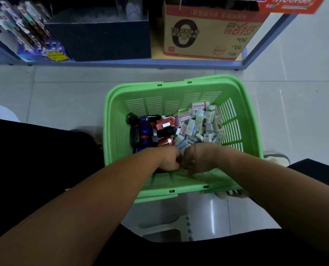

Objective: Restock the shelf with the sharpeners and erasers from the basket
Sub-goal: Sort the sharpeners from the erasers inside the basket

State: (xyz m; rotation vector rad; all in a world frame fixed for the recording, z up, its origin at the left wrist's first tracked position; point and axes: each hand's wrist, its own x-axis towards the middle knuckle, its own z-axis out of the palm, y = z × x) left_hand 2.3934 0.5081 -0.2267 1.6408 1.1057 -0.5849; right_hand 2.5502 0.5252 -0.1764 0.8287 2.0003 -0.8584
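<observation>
A green plastic basket [179, 87] stands on the tiled floor in front of the shelf. Inside it, dark blue, red and black sharpeners [150, 129] lie on the left and a heap of small pale boxed erasers [200, 123] on the right. My left hand [169, 160] and my right hand [198, 160] are side by side at the basket's near wall, where the two heaps meet. Both hands point down with curled fingers. The fingertips are buried among the items, so what they hold is hidden.
The blue bottom shelf [121, 63] carries a pen display [29, 39], a dark open box [102, 35] and a cardboard carton [207, 35]. A red eraser display box [290, 4] sits higher at the right. A white stool [169, 227] is under me.
</observation>
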